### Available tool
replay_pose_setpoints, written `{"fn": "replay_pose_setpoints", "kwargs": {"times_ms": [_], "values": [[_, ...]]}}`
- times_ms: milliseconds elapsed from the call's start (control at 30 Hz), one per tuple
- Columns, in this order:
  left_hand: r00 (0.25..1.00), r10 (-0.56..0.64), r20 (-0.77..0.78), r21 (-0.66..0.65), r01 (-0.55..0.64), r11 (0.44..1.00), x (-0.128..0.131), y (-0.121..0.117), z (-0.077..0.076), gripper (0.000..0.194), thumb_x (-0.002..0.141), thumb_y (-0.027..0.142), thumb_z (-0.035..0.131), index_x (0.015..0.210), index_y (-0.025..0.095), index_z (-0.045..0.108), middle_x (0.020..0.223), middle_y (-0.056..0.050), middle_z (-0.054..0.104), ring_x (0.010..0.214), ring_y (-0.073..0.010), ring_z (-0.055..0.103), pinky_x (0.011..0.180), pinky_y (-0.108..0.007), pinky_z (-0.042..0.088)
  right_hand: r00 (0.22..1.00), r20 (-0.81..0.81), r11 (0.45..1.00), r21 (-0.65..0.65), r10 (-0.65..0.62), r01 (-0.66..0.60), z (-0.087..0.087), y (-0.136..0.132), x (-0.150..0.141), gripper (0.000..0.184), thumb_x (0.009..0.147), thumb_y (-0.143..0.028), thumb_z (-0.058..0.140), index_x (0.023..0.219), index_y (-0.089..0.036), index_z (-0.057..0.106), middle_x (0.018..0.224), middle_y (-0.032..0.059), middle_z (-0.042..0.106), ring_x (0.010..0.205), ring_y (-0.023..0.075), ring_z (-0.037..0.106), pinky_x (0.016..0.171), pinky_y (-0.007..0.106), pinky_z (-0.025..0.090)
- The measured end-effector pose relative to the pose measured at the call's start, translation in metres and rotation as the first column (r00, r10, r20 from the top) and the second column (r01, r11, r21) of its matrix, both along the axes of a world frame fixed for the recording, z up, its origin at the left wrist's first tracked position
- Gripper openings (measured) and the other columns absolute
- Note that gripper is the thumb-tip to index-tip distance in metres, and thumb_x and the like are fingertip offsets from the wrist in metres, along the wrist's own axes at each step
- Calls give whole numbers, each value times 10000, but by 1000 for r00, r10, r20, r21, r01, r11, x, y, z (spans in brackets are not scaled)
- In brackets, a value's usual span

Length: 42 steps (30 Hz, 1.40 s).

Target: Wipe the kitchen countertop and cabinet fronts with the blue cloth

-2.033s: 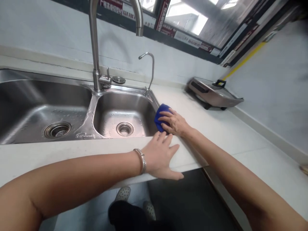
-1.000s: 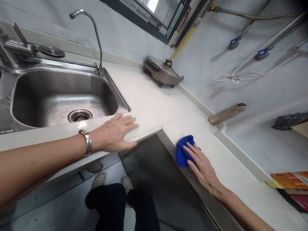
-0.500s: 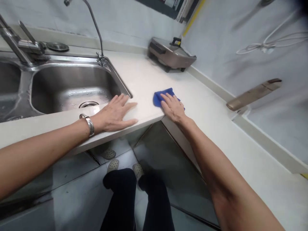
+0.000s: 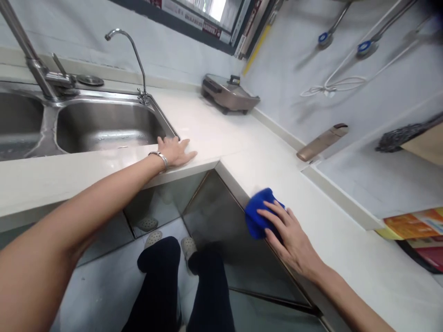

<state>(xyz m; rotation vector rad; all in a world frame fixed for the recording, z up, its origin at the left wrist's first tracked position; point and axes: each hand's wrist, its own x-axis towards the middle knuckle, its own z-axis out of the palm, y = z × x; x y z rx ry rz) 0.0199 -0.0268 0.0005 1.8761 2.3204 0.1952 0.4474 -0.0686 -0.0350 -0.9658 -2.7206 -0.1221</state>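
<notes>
My left hand [image 4: 175, 151] lies flat with spread fingers on the white countertop [image 4: 204, 138], beside the right front corner of the steel sink [image 4: 110, 121]. A silver bracelet [image 4: 162, 159] circles that wrist. At the edge of the right-hand stretch of counter, my right hand [image 4: 289, 235] holds a blue cloth [image 4: 259, 212]. Part of the cloth rests on the top and part hangs over the front edge. The fingertips press on the cloth, and the palm hides some of it.
An electric pan [image 4: 230, 94] with a lid stands in the back corner. A tall faucet [image 4: 43, 76] and a thin curved tap [image 4: 136, 60] rise behind the sink. On the right lies an orange and yellow package [image 4: 415, 223]. Dark cabinet doors [image 4: 238, 230] stand below the counter.
My right hand has drawn the blue cloth from near the inner corner toward me, to the right-hand counter's edge. My left hand stays by the sink. The view has shifted right.
</notes>
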Motion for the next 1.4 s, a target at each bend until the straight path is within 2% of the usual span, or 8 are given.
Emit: {"fn": "replay_pose_setpoints", "kwargs": {"times_ms": [100,200,400,633,833,1067,1233,1400], "values": [[1000,1,-20,61,1,998,6,6,-11,850,899,762,236,1564,263,413,1560,-194,414,1435,-466,349,1170,-605,241,999,22,998,50,-41,40,-2,-38,50,504,1013,-299,453,1517,-325,429,1525,97,508,1458,358,446,1226,723,221],[999,-11,-38,76,14,997,5,8,-18,845,904,760,216,1565,271,413,1545,-205,421,1395,-449,407,1131,-564,287,996,-17,995,45,-92,93,-6,-61,80,603,1010,-325,462,1596,-301,319,1487,123,518,1433,362,469,1204,696,308],[997,-6,-79,44,9,999,5,7,-14,823,926,742,215,1586,275,367,1537,-202,422,1388,-449,417,1122,-535,289,977,128,983,86,-173,163,-4,-54,55,650,1064,-405,378,1675,-373,157,1717,59,247,1525,380,336,1181,634,368],[996,5,-89,27,-3,1000,9,6,-13,796,948,717,224,1593,269,350,1562,-191,397,1414,-448,387,1148,-525,266,993,115,1000,12,18,-20,4,18,-12,593,1092,-430,328,1666,-408,181,1738,-9,182,1580,341,213,1227,631,291],[987,-5,-159,38,11,999,8,8,-12,779,952,699,227,1565,249,393,1470,-212,474,1337,-453,475,1104,-526,335,995,48,994,-63,92,-88,5,98,-100,571,1096,-528,221,1596,-326,407,1707,18,292,1566,337,241,1240,620,265],[975,-11,-222,74,28,997,6,11,-15,776,944,679,222,1544,234,428,1373,-221,545,1238,-452,549,1049,-530,390,991,2,984,-122,132,-131,3,195,-195,580,1092,-528,181,1582,-329,420,1698,-13,314,1536,328,294,1234,639,266],[981,-34,-191,96,53,994,0,11,-19,802,936,685,204,1556,227,428,1446,-213,504,1264,-445,531,1080,-526,375,999,-16,993,-109,36,-38,-2,252,-213,610,1090,-528,135,1577,-303,426,1679,7,353,1523,339,316,1217,653,276],[986,-50,-156,95,66,993,-3,12,-20,826,921,696,194,1562,228,424,1467,-203,495,1264,-445,524,1093,-546,372,998,8,996,-64,-60,60,-6,302,-182,664,1078,-582,96,1580,-282,409,1673,22,361,1502,349,346,1196,649,309]]}}
